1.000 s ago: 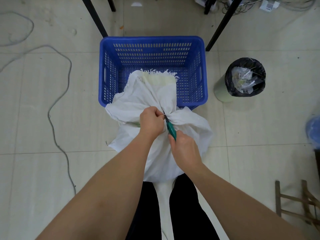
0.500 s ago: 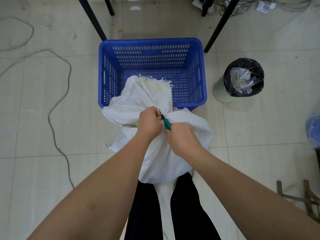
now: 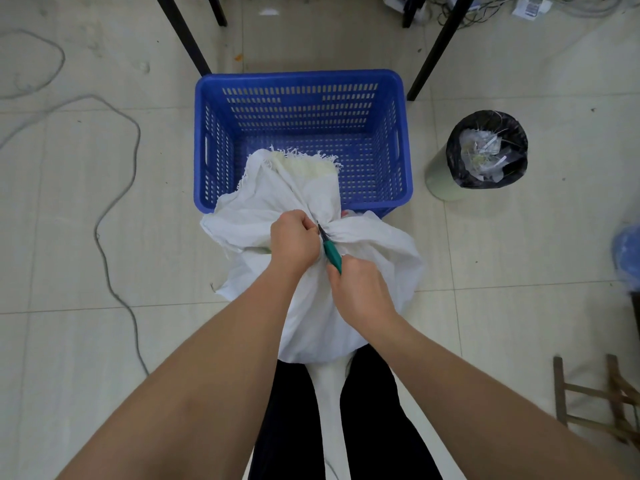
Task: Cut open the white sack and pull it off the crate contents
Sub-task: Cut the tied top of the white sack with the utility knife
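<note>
1. While the left hand (image 3: 294,239) is balled into a tight fist around the gathered neck of the white sack (image 3: 311,306), its fingers are curled fully closed on the bunched fabric, knuckles up.
2. The right hand (image 3: 360,292) is wrapped closed around the teal handle of a cutting tool (image 3: 331,252), and only the upper handle and dark tip show above the fingers.
3. The dark tip points up and away, pressing into the cinched fabric just beside the left fist; whether it is a knife or scissors, I cannot tell.
4. The sack stands on the floor between the person's dark-trousered legs (image 3: 294,427), bulging below the grip.
5. Above the grip, the sack's frayed open top flops forward over the near wall of the blue plastic crate (image 3: 301,81) and hangs inside it.
6. A sliver of something reddish peeks out just right of the neck, too small to name.
7. The crate's far interior is bare perforated plastic.
8. To the right, apart from the crate, stands a waste bin with a black liner (image 3: 485,150), crumpled clear plastic inside.
9. A grey cable (image 3: 104,237) loops across the tiles on the left.
10. Dark table legs (image 3: 183,32) rise behind the crate, and a wooden stool frame (image 3: 595,403) sits at lower right.
</note>
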